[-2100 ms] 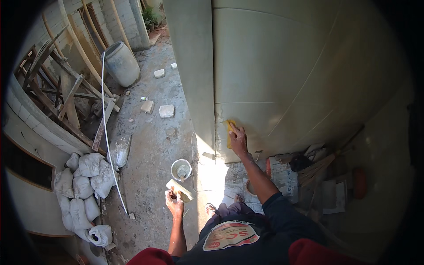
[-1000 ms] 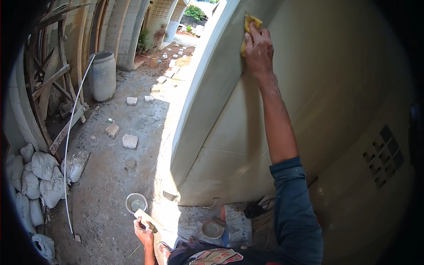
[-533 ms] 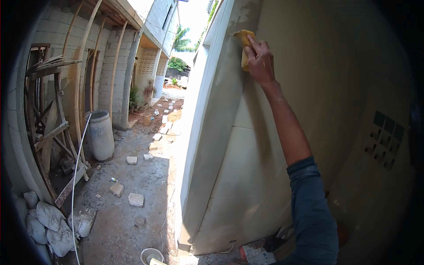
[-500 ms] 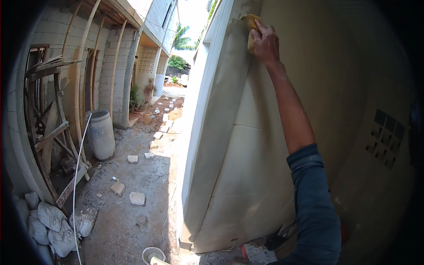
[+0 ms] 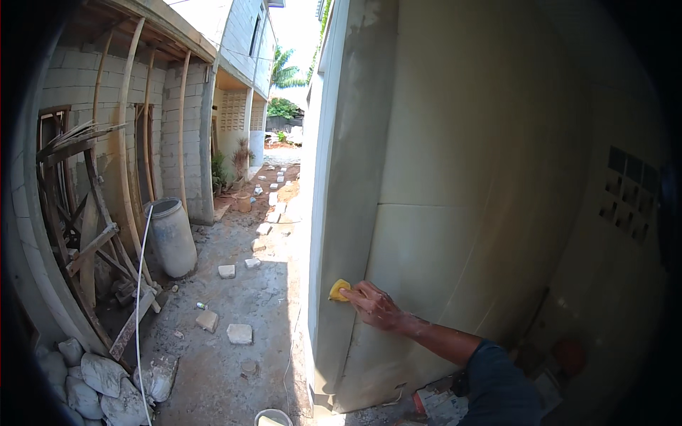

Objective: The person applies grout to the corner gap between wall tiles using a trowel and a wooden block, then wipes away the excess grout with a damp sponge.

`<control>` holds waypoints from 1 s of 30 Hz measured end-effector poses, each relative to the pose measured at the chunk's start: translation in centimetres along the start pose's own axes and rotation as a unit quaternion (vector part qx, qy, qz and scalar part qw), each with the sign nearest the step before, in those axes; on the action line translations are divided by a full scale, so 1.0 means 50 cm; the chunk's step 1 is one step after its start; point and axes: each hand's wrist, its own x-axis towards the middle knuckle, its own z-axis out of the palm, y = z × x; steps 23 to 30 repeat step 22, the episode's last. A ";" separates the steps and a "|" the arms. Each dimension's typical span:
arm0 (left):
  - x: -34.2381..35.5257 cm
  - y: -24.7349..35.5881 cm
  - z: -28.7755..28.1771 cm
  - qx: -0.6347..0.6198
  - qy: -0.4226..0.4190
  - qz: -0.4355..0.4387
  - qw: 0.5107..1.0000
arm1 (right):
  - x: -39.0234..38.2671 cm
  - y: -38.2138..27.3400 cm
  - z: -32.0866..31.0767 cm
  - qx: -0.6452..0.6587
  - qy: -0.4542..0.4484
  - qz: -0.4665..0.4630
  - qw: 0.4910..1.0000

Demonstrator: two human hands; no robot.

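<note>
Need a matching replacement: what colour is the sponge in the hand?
Yellow sponge, in the right hand; head view.

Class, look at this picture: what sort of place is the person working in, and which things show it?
Probably an outdoor building site, in an alley between unfinished houses: bare block walls, stacked timber, filled sacks, and the right hand pressing a yellow sponge on fresh plaster.

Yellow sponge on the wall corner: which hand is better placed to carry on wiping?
Right. The right hand already presses the yellow sponge against the plastered wall near its corner. The left hand is out of view, so its position cannot be judged.
</note>
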 end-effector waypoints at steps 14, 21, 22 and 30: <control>-0.009 0.101 0.175 0.081 0.064 0.207 0.973 | 0.702 0.108 -0.639 -0.068 0.339 0.060 0.936; -0.013 0.116 0.229 0.175 0.024 -0.052 0.983 | 0.471 0.112 -0.288 -0.235 0.248 -0.092 0.935; 0.002 0.117 0.231 0.202 -0.002 -0.085 0.976 | 0.465 0.115 -0.297 -0.241 0.246 -0.094 0.934; 0.002 0.117 0.231 0.202 -0.002 -0.085 0.976 | 0.465 0.115 -0.297 -0.241 0.246 -0.094 0.934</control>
